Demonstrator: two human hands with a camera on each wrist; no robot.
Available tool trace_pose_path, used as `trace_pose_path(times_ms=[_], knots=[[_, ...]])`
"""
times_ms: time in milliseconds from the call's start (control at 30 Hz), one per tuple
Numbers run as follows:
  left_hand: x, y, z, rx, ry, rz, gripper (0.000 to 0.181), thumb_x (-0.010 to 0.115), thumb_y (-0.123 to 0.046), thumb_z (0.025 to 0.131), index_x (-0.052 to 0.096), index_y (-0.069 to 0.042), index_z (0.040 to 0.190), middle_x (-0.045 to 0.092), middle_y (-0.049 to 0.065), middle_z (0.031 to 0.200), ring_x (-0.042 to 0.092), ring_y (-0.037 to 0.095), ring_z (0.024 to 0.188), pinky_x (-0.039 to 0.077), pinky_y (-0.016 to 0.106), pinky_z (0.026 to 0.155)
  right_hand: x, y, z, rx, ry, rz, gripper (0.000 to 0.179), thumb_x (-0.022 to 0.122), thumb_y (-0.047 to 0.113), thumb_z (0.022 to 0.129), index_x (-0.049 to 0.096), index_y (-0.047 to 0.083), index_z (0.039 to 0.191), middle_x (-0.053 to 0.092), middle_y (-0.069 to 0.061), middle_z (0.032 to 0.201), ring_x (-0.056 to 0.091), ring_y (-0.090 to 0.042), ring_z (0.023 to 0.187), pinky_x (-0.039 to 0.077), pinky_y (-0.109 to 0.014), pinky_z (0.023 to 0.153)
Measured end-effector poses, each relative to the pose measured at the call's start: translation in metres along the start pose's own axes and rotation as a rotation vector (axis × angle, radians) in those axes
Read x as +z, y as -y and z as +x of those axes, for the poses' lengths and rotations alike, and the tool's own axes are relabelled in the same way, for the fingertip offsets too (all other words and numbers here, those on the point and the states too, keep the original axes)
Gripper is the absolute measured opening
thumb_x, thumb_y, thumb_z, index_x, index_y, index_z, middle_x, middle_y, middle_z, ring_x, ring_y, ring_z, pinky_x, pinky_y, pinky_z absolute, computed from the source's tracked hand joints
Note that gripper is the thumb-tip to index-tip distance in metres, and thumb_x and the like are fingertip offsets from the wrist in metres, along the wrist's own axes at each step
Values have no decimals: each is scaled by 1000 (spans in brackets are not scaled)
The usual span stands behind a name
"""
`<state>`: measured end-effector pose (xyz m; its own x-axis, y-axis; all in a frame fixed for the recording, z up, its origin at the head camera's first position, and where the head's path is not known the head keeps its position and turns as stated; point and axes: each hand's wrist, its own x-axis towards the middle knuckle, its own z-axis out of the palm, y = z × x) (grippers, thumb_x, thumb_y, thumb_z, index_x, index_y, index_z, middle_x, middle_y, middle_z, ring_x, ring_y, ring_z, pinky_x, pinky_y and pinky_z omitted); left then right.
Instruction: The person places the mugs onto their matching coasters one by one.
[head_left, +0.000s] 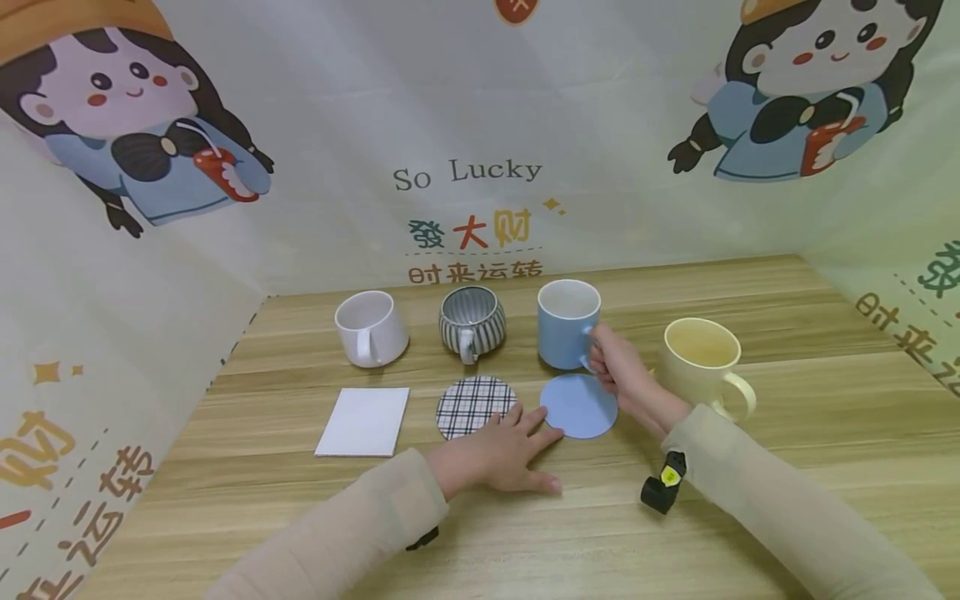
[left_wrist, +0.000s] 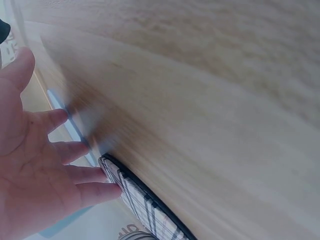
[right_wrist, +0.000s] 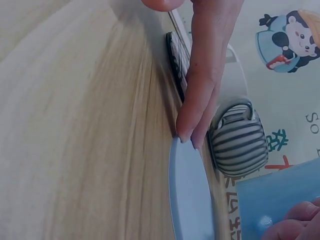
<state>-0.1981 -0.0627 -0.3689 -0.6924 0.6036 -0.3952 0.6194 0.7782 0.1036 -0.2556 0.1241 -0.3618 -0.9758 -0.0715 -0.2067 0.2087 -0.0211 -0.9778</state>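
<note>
Two pale sleeves (head_left: 337,533) lie nearest the head camera, and beyond one of them our right hand (head_left: 621,365) has its fingers curled round the handle of the blue mug (head_left: 562,337). That mug is upright just behind the blue coaster (head_left: 579,408); we cannot tell whether its base bears on the table (head_left: 210,492). Our left hand (head_left: 506,454) grips nothing: its fingers are spread, palm down, with tips at the edges of the plaid coaster (head_left: 468,404) and the blue one.

To manage this hold well, we would judge it best to keep the handle snug, the mug level and its base from snagging the coaster's edge, with the left fingers pressing only lightly.

Counting outward, we have four cups: the blue mug, the striped cup (head_left: 489,333) to its left, the white mug (head_left: 384,335) farther left, and the yellow mug (head_left: 693,379) to its right. Coasters come to three: blue, plaid, and the white square coaster (head_left: 363,422). On the backdrop (head_left: 337,108), the head view shows two cartoon figures (head_left: 165,183).
</note>
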Motion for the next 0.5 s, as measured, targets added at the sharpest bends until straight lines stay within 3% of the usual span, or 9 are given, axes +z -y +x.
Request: trace_pose_path(times_ms=[233, 500], knots=[[-1, -1, -1, -3, 3, -2, 72, 41, -64, 86, 24, -28, 145, 12, 5, 153, 11, 37, 138, 19, 51, 108, 0, 1, -10, -8, -5, -15, 46, 39, 28, 88, 26, 20, 45, 28, 8, 45, 21, -3, 38, 17, -17, 38], [0, 0, 0, 1, 3, -6, 72, 41, -63, 86, 24, -27, 145, 12, 6, 153, 10, 37, 138, 19, 51, 108, -2, 1, -20, -16, 46, -22, 44, 38, 26, 89, 27, 19, 47, 29, 8, 46, 22, -4, 39, 17, -17, 39]])
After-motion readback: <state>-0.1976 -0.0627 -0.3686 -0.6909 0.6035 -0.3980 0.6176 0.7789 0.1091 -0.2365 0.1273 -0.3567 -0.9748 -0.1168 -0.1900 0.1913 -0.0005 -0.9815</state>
